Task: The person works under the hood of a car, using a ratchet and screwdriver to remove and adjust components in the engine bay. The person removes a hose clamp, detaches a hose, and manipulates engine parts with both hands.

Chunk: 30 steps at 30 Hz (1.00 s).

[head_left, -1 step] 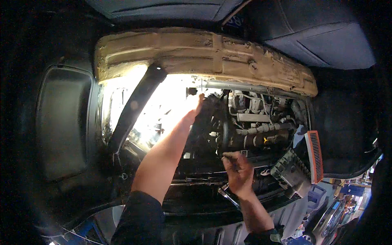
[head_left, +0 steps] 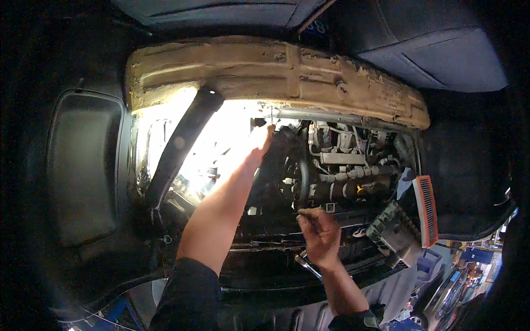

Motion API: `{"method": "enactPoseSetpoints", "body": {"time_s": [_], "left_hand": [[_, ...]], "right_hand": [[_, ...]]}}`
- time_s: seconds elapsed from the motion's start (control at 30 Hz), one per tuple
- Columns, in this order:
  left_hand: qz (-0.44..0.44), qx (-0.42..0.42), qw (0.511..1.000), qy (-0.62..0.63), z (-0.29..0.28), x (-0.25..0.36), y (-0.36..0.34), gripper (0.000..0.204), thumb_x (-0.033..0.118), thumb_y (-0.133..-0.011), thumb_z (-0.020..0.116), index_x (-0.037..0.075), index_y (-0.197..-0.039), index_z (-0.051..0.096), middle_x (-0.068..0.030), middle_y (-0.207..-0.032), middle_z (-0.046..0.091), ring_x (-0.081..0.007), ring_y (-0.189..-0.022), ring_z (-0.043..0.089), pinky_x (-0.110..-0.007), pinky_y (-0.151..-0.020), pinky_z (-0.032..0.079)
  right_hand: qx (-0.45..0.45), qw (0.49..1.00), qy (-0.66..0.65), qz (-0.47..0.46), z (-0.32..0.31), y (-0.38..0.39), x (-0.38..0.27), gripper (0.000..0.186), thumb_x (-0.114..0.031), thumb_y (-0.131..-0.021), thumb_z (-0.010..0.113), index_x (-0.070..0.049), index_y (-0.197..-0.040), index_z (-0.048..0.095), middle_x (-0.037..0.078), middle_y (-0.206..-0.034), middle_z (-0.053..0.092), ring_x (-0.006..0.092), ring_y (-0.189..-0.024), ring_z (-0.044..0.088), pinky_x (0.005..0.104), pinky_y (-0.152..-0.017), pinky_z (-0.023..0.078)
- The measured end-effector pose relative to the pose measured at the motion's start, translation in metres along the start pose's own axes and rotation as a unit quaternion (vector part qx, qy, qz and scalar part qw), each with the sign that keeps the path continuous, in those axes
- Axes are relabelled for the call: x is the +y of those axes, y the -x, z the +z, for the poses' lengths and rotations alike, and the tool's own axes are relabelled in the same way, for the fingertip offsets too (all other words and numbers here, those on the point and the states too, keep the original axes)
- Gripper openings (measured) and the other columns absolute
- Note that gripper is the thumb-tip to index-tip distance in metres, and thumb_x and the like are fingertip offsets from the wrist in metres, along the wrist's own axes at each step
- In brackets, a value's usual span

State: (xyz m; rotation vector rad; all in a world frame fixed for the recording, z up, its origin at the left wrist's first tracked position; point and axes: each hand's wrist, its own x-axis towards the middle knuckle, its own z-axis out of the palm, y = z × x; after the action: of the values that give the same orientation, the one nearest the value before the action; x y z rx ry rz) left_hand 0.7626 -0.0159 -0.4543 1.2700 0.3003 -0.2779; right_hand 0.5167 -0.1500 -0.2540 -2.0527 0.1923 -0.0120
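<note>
I look into a car's open engine bay (head_left: 342,165). My left hand (head_left: 259,142) reaches far in, washed out by bright light, and touches the top of a thick black intake hose (head_left: 273,165); whether its fingers grip it I cannot tell. My right hand (head_left: 320,234) is nearer, at the front crossmember, closed around a slim metal tool (head_left: 307,263) whose shiny end sticks out below the palm. A thin rod tip shows above its fingers.
The raised hood's tan insulation pad (head_left: 276,71) spans the top. A black prop or duct (head_left: 179,146) slants on the left. An orange-edged air filter (head_left: 425,209) and a black housing (head_left: 393,231) rest at the right. Dark bodywork (head_left: 83,171) surrounds the opening.
</note>
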Motion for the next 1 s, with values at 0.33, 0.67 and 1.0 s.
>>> {"method": "enactPoseSetpoints", "body": {"time_s": [0.33,0.67,1.0], "left_hand": [[-0.053,-0.116,0.986,0.110,-0.004,-0.009,-0.021,0.020,0.028,-0.094,0.060,0.009,-0.098,0.066,-0.0039,-0.078,0.057,-0.0199,-0.066,0.053,-0.033,-0.060,0.042],[-0.076,-0.154,0.978,0.118,-0.011,-0.013,-0.026,0.017,0.031,-0.087,0.065,0.013,-0.088,0.064,0.0000,-0.064,0.053,-0.0161,-0.050,0.048,-0.031,-0.045,0.039],[-0.083,-0.164,0.974,0.130,-0.007,-0.016,-0.033,0.020,0.030,-0.093,0.061,0.012,-0.096,0.067,-0.0028,-0.086,0.065,-0.0182,-0.072,0.058,-0.033,-0.066,0.048]], "right_hand": [[-0.030,0.999,-0.014,0.005,0.027,0.010,0.003,0.012,-0.008,-0.095,0.071,-0.006,-0.107,0.071,0.013,-0.101,0.073,0.0274,-0.094,0.072,0.0376,-0.084,0.056],[-0.028,0.996,0.038,-0.072,0.039,0.007,0.010,0.019,-0.006,-0.092,0.074,-0.007,-0.110,0.070,0.012,-0.103,0.071,0.0310,-0.095,0.070,0.0400,-0.081,0.057],[-0.034,0.992,0.055,-0.110,0.039,0.006,0.011,0.024,-0.007,-0.091,0.075,-0.009,-0.114,0.070,0.010,-0.105,0.071,0.0290,-0.096,0.070,0.0404,-0.082,0.057]]}}
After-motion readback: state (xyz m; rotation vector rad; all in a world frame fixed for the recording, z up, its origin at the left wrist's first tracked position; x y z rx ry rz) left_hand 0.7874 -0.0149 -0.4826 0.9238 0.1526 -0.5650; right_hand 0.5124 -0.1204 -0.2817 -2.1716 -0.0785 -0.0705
